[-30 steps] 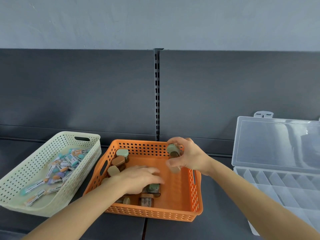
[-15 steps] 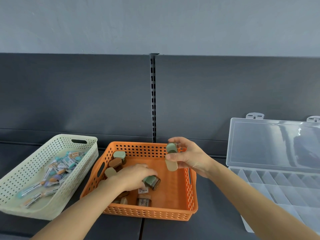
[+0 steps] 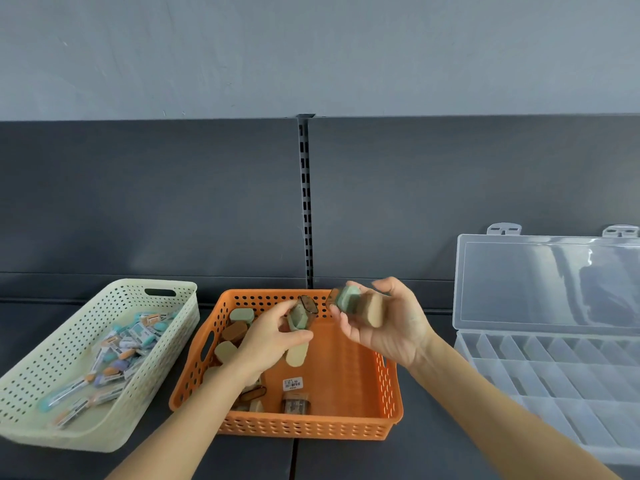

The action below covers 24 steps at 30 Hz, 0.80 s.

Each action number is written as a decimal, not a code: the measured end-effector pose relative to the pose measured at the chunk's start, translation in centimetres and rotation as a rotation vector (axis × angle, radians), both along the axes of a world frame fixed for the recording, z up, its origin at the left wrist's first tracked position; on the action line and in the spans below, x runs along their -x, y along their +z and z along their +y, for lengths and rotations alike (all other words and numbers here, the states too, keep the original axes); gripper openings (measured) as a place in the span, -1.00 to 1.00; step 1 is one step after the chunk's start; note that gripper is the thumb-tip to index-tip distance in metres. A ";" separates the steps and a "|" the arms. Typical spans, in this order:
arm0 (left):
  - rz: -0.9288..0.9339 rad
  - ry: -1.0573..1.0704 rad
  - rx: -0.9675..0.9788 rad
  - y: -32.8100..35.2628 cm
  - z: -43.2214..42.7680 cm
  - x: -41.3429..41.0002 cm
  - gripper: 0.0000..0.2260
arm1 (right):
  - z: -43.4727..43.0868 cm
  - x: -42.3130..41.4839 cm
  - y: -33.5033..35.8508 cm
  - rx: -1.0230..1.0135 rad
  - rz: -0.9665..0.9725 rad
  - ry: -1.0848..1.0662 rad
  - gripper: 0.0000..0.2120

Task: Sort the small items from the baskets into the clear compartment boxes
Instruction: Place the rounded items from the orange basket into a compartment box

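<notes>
Over the orange basket [image 3: 311,427], my left grip [image 3: 266,341] pinches one green-capped case [image 3: 300,317]. Just beside it, my right grip [image 3: 388,327] clasps two more: a green case [image 3: 346,299] and a tan case [image 3: 374,310], touching. Loose cases [image 3: 235,330] lie in the basket below. Left stands the cream basket [image 3: 86,441] of small packets [image 3: 138,336]; right, the clear compartment box [image 3: 554,375], lid [image 3: 547,282] raised against the back panel [image 3: 173,202].

On the shelf [image 3: 346,460], left to right: left basket [image 3: 188,315], middle basket [image 3: 304,426] just beside it, compartment box [image 3: 554,375] apart at far right. In the left basket, a heap of small packets [image 3: 117,355]. In the middle basket, loose cases [image 3: 233,332], mostly along its left side and front. Above that basket's rear, left grip [image 3: 273,337] round a single case [image 3: 300,315]; just to its right, right grip [image 3: 384,327] round a pair of cases [image 3: 360,303]. Box lid [image 3: 547,282] upright behind the compartments. Slotted upright [image 3: 304,202] behind the middle basket.
</notes>
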<state>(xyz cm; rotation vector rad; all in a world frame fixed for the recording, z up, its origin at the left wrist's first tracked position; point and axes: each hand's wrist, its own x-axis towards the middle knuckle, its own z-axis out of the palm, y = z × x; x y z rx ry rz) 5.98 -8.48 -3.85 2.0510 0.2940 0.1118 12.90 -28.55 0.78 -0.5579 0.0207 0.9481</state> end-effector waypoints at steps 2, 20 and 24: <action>-0.007 0.032 0.078 0.0 0.0 0.2 -0.42 | 0.3 0.4 0.1 0.036 0.063 -0.052 -0.65; -0.085 -0.084 0.323 1.2 -0.1 -0.4 -0.58 | -0.2 2.4 -0.9 0.142 0.095 -0.235 -0.60; -0.132 -0.171 0.272 2.3 -2.6 -1.0 -0.55 | -3.3 2.3 -0.9 0.155 0.065 -0.311 -0.56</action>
